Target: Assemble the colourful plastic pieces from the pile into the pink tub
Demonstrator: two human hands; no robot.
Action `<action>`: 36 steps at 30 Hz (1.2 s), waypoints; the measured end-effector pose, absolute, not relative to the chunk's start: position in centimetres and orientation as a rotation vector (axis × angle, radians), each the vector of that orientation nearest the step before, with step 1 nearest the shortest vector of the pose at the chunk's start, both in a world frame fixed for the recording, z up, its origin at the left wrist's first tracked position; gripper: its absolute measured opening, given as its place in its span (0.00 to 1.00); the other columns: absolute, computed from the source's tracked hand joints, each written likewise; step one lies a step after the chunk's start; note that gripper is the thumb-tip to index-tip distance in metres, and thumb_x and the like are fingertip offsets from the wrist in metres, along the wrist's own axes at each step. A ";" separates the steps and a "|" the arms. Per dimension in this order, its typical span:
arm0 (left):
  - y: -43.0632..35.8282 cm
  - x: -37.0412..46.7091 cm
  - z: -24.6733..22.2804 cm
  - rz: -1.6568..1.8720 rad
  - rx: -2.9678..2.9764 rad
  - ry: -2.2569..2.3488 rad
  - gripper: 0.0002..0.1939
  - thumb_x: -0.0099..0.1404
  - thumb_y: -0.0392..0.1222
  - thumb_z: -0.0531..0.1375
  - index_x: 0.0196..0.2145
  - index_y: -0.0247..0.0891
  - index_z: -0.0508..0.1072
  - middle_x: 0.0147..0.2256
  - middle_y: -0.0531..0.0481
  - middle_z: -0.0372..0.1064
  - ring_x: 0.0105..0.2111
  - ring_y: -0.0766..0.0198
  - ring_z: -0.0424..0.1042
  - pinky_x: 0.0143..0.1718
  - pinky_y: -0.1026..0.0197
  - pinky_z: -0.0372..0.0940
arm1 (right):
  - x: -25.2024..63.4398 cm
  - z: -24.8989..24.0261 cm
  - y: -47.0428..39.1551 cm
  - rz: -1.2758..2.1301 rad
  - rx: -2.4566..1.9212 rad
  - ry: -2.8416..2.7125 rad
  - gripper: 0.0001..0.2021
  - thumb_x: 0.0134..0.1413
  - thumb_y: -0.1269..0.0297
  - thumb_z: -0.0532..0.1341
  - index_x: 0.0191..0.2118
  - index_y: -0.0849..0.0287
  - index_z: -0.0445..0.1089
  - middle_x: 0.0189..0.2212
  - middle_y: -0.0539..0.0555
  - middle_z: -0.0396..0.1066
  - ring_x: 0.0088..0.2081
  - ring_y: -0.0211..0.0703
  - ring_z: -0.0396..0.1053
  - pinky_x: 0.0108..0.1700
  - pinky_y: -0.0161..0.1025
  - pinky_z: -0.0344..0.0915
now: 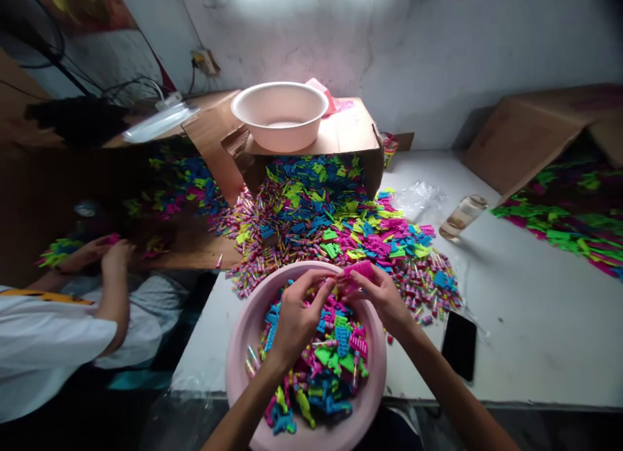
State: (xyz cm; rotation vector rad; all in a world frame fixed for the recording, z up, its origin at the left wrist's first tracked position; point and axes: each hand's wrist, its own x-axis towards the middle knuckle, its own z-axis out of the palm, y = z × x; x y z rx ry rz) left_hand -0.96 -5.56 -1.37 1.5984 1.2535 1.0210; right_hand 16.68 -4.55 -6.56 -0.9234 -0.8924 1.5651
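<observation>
Above a pink basin (235, 347), my right hand (382, 295) pinches a magenta plastic toy piece (357, 272). My left hand (304, 311) is beside it, thumb and fingers pressed together near the piece's left end; whatever sits in that pinch is too small to make out. Under both hands the basin holds a mix of blue, green, pink and yellow plastic toy pieces (342, 341) and small striped tubes. Behind the basin spreads a heap of similar toy pieces (374, 243) and many little striped tubes (263, 256).
A white bowl (280, 133) stands on a cardboard box (360, 136) spilling pieces. A phone (459, 346) and a clear bottle (463, 216) lie to the right. Another box (530, 126) is at far right. At left, a co-worker (58, 341) handles similar pieces.
</observation>
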 end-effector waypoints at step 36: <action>-8.5 -1.4 1.0 1.039 2.036 1.343 0.07 0.71 0.41 0.60 0.42 0.38 0.77 0.37 0.49 0.79 0.35 0.62 0.78 0.39 0.64 0.71 | 16.3 -2.2 -9.6 0.899 -1.265 -1.477 0.09 0.63 0.57 0.64 0.46 0.51 0.74 0.39 0.53 0.79 0.37 0.48 0.78 0.40 0.42 0.76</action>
